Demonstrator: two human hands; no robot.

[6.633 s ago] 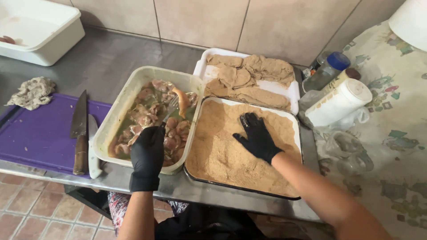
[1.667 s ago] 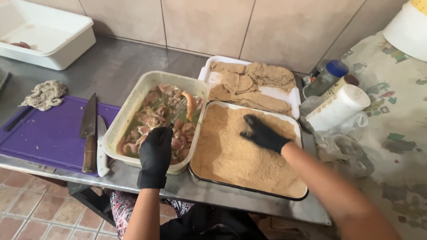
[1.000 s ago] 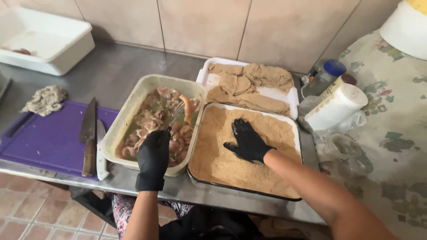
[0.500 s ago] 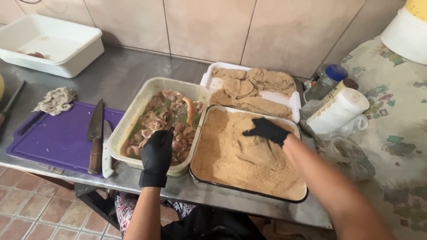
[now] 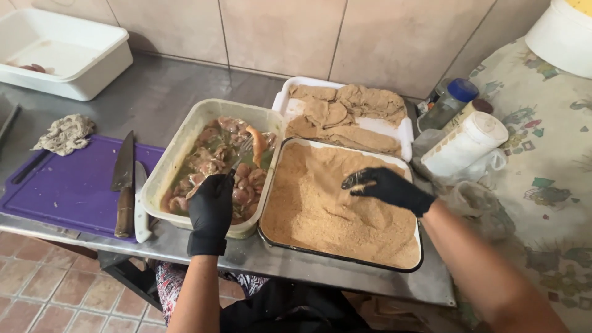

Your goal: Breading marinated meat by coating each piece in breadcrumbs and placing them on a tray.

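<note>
meat tub [image 5: 185,139] left | crumb tray [image 5: 345,259] right | breaded tray [image 5: 404,132] behind (knife [image 5: 125,185] far left)

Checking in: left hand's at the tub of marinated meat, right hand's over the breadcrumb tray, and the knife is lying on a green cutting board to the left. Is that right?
Almost. The cutting board is purple, not green, as the head view shows. The rest holds: the left hand is at the tub of marinated meat, the right hand is over the breadcrumb tray, and the knife lies on that board to the left.

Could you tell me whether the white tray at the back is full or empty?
Partly full: breaded cutlets cover most of the white tray.
</note>
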